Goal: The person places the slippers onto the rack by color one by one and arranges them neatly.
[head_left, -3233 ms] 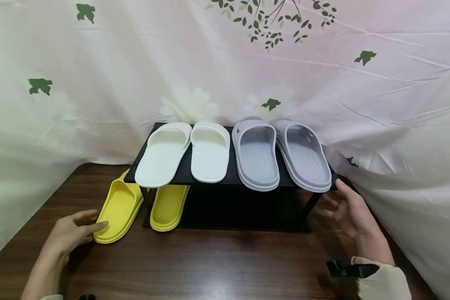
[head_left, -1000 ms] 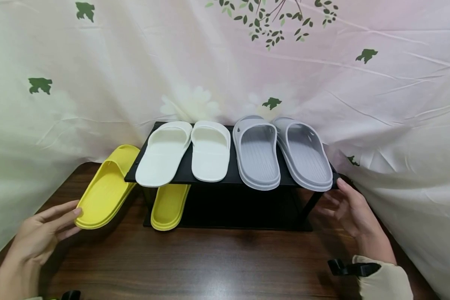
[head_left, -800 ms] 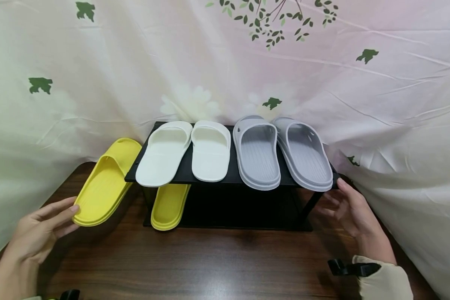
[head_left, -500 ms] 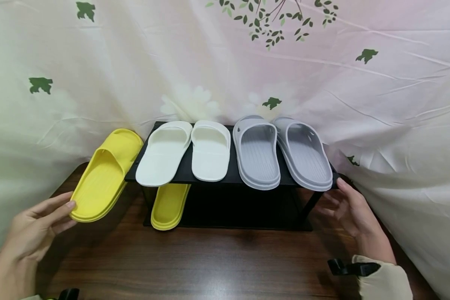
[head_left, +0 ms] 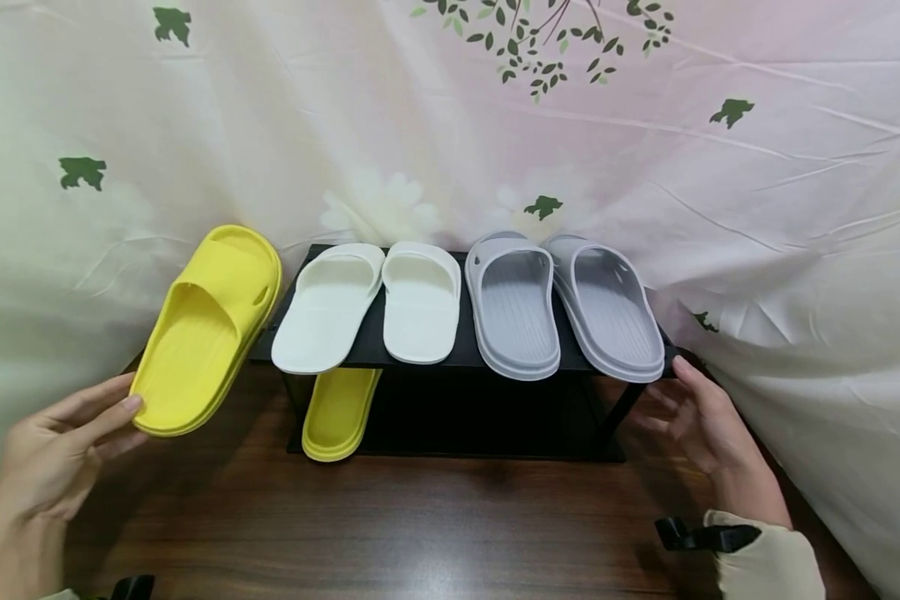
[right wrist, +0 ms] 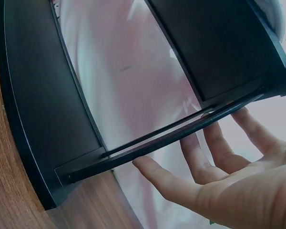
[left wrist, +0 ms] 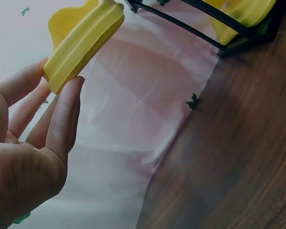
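My left hand (head_left: 56,446) pinches the heel end of a yellow slipper (head_left: 202,329), thumb on top and fingers below. The slipper is held up off the table, toe tilted upward, beside the left end of a black two-tier shoe rack (head_left: 457,350). In the left wrist view its sole edge (left wrist: 86,47) shows between thumb and fingers. A second yellow slipper (head_left: 337,417) lies on the lower tier, its toe hidden under the top shelf. My right hand (head_left: 712,433) rests against the rack's right end, extended fingertips touching a side bar (right wrist: 167,138) and the thumb at the shelf's corner.
On the top shelf sit a pair of white slippers, left (head_left: 330,312) and right (head_left: 422,308), and a pair of grey slippers, left (head_left: 516,312) and right (head_left: 611,312). A patterned cloth (head_left: 270,125) hangs behind the rack. The table (head_left: 390,533) is dark wood.
My left hand has lifted the yellow slipper off the table beside the rack, moving it up and leftward, its toe rising to shelf height and above. The right hand stays at the rack.
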Motion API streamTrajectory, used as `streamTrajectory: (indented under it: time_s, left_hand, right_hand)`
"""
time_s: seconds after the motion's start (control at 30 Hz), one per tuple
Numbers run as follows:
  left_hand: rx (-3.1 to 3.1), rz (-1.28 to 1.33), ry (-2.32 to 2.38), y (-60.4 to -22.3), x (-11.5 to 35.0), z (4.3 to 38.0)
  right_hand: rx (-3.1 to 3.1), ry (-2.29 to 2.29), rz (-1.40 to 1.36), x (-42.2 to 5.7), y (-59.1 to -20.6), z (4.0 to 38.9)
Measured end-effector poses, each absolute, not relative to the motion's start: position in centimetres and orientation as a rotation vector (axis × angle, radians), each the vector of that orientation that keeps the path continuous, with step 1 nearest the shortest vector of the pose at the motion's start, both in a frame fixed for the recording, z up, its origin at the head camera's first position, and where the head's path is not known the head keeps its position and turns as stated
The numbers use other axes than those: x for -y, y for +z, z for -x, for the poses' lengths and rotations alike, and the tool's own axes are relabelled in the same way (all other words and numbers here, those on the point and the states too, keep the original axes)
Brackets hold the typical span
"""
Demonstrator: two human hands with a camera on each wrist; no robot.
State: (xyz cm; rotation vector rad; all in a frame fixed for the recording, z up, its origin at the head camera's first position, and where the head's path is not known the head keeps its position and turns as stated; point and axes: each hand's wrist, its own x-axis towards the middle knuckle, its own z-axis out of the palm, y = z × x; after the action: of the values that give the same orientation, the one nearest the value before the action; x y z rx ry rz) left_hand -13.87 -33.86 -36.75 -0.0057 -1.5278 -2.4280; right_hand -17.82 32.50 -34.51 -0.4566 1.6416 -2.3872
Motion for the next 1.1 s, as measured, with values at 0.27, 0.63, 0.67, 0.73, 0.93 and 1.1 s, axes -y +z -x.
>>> streamTrajectory:
  time_s: [0.27, 0.63, 0.67, 0.73, 0.93, 1.1]
  left_hand:
    - [1.451, 0.090, -2.408, -36.1, 33.3, 13.8]
    - [1.316, 0.317, -2.399, -35.9, 32.7, 14.0]
    - [1.320, 0.341, -2.380, -35.8, 32.6, 13.9]
    - [1.316, 0.391, -2.350, -35.7, 32.3, 13.8]
    - [1.347, 0.547, -2.246, -35.3, 31.7, 13.5]
    - [1.241, 0.716, -2.322, -35.4, 31.5, 13.6]
  right_hand:
    - [-1.628, -2.403, 0.454, -32.6, -34.7, 17.9]
    - [-1.628, -2.399, 0.467, -32.6, -34.7, 17.9]
    - [-1.627, -2.400, 0.466, -32.6, -34.7, 17.9]
    - [-1.623, -2.401, 0.465, -32.6, -34.7, 17.8]
    - [-1.621, -2.400, 0.463, -32.6, -34.7, 17.8]
    - [-1.625, -2.403, 0.438, -32.6, -34.6, 17.9]
